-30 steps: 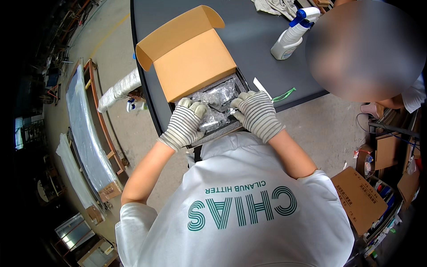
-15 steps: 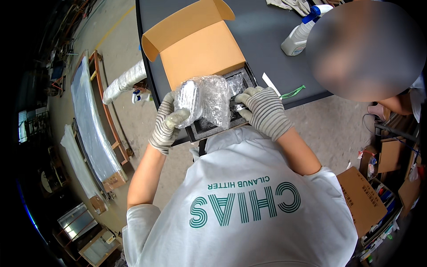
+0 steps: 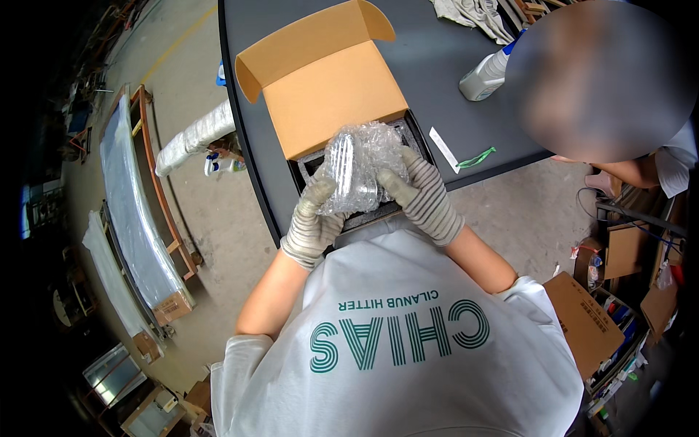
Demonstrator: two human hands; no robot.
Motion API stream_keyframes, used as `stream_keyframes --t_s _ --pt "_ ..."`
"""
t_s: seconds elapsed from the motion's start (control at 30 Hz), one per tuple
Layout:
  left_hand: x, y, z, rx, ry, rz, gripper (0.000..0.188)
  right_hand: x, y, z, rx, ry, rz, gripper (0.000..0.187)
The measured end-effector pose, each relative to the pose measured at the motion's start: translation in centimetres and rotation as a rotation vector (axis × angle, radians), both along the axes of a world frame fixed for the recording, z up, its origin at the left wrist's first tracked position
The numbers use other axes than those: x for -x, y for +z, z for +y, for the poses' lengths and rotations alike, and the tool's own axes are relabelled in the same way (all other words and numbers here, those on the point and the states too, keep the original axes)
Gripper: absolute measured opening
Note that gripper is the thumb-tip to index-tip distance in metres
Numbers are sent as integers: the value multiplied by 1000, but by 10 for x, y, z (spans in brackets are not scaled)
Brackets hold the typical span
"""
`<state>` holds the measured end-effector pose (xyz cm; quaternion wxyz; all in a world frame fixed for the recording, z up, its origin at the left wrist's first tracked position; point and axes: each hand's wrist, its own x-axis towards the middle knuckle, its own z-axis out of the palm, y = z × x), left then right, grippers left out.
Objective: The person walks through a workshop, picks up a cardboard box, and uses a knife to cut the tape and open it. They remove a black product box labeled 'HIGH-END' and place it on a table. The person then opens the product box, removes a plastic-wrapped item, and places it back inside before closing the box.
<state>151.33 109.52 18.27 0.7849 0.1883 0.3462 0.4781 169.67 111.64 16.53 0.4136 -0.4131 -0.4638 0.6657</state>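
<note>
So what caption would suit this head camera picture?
Two gloved hands, left hand and right hand, hold a bubble-wrapped item over an open cardboard box on a dark table.

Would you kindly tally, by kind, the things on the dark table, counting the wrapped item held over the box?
Bubble-wrapped item, held by left hand and right hand: 1
Open cardboard box: 1
Spray bottle: 1
White strip: 1
Green tie: 1
Grey cloth: 1
Total: 6

My two gloved hands hold a shiny bubble-wrap packet [image 3: 358, 166] over an open brown cardboard box [image 3: 329, 87] on the dark bench [image 3: 429, 58]. A white spray bottle [image 3: 486, 75] stands near it.
</note>
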Motion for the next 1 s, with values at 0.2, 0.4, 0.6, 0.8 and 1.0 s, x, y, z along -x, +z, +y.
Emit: stream_keyframes --t_s 0.2,0.4,0.6,0.8,1.0 --pt "-10 -2 8 42 23 -133 93 -11 19 3 120 -125 169 33" --pt "-19 -5 20 305 67 -138 58 -21 16 17 186 -241 177 32" --pt "-16 -34 37 481 96 -406 40 -42 16 19 236 -304 130 32" --pt "-14 -30 40 528 117 -392 43 -55 -4 5 201 -297 43 31" --pt "-21 -14 31 111 8 144 53 -52 0 -2 176 -218 285 51"
